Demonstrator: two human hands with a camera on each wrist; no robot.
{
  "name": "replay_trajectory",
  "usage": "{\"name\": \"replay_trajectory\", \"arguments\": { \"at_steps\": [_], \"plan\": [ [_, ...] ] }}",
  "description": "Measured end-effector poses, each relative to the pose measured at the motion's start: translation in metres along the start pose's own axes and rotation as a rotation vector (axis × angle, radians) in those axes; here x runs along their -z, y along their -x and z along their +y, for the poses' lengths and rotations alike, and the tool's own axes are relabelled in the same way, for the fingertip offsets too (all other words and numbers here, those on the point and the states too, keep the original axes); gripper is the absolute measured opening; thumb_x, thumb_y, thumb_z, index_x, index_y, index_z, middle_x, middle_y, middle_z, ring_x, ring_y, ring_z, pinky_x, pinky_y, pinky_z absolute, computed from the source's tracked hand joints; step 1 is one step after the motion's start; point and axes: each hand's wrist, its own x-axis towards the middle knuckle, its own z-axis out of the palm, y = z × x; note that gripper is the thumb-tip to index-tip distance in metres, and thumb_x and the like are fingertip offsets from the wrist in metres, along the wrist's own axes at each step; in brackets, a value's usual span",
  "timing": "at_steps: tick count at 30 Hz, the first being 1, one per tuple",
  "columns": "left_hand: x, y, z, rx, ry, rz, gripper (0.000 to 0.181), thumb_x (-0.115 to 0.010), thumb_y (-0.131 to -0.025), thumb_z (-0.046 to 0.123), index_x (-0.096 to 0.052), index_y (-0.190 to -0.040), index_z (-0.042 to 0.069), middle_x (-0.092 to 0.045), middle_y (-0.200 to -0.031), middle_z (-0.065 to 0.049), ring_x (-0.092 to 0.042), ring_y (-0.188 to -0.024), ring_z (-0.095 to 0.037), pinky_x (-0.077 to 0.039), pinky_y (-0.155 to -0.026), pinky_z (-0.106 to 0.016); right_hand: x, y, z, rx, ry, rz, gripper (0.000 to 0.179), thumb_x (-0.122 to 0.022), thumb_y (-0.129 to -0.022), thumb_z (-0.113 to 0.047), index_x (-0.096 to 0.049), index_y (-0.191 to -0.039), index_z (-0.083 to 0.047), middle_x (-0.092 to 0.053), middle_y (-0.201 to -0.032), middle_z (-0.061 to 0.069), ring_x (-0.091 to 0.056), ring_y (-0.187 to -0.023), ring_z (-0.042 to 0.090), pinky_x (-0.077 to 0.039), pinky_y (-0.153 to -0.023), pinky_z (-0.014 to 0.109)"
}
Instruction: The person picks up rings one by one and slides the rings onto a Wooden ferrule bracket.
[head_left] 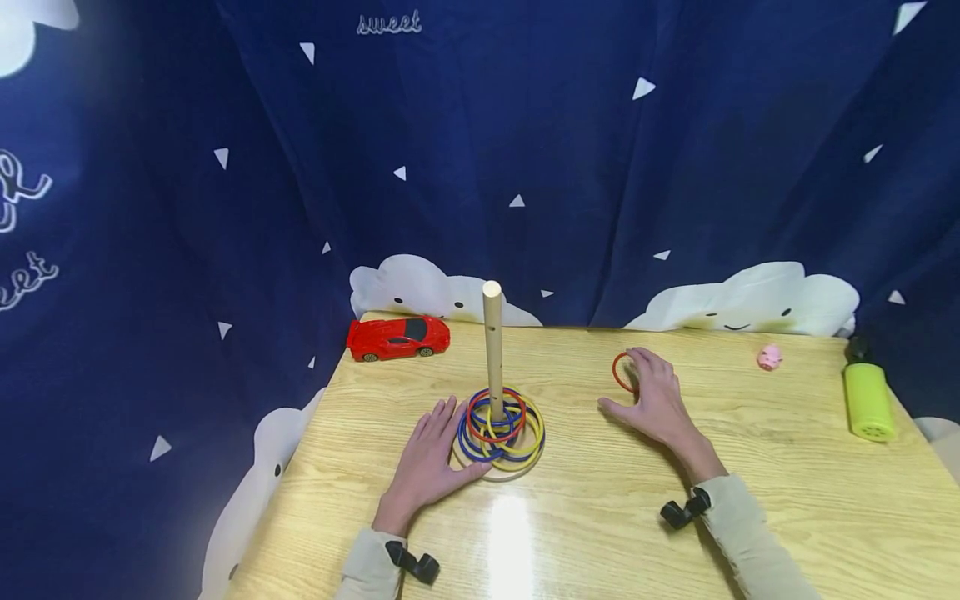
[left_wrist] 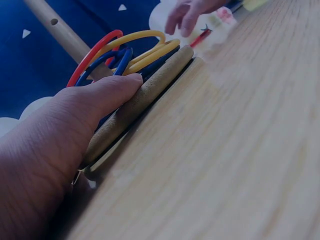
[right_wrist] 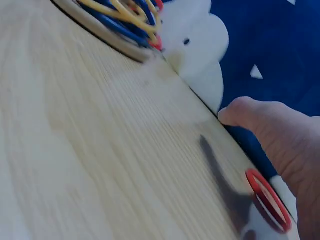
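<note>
A wooden ring-toss stand has an upright peg (head_left: 492, 350) and a round base (head_left: 512, 477). Several red, blue and yellow rings (head_left: 538, 421) lie stacked around the peg's foot. My left hand (head_left: 427, 467) rests against the base's left side, fingers extended, its thumb (left_wrist: 107, 95) over the rim beside the rings. To the right, a single red ring (head_left: 614, 371) lies on the table. Over that ring reaches my right hand (head_left: 654, 402), fingertips near its far edge and thumb spread well away; part of the ring is hidden behind the hand.
A red toy car (head_left: 399, 338) stands at the back left of the wooden table (head_left: 592, 517). Toward the right are a small pink pig figure (head_left: 769, 357) and a lime-green bottle-shaped object (head_left: 868, 402) with a black end. A dark blue curtain (head_left: 570, 167) hangs along the table's back edge.
</note>
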Motion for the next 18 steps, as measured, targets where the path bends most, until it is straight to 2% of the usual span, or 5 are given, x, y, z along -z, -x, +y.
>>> {"name": "replay_trajectory", "arguments": {
  "at_steps": [8,12,18],
  "plan": [
    [-0.001,0.003,-0.001,-0.001,-0.016,-0.008,0.112,-0.051,-0.085,0.089,-0.016,-0.169,0.024,-0.022,-0.174,-0.007,-0.014,-0.161,-0.026,-0.016,-0.129,-0.047,0.008,0.006,0.029,-0.144,0.06,0.062,0.11,-0.092,-0.071,-0.049,-0.042,-0.149,0.01,-0.039,-0.152,0.032,-0.034,-0.135,0.057,-0.03,-0.1,0.07],
    [-0.001,0.002,-0.001,-0.004,-0.009,-0.005,0.111,-0.051,-0.085,0.088,-0.017,-0.169,0.024,-0.022,-0.174,-0.007,-0.014,-0.161,-0.026,-0.015,-0.129,-0.047,0.009,0.007,0.042,-0.212,0.094,0.047,0.106,-0.087,-0.074,-0.059,-0.047,-0.144,0.01,-0.04,-0.151,0.032,-0.034,-0.136,0.057,-0.03,-0.099,0.071],
    [-0.001,0.0,0.0,-0.007,-0.007,0.003,0.111,-0.051,-0.085,0.088,-0.017,-0.169,0.024,-0.023,-0.173,-0.008,-0.015,-0.161,-0.026,-0.015,-0.13,-0.047,0.01,0.006,0.049,-0.209,0.111,0.029,0.091,-0.083,-0.078,-0.061,-0.059,-0.132,0.006,-0.044,-0.148,0.029,-0.035,-0.134,0.054,-0.03,-0.097,0.069]
  ]
}}
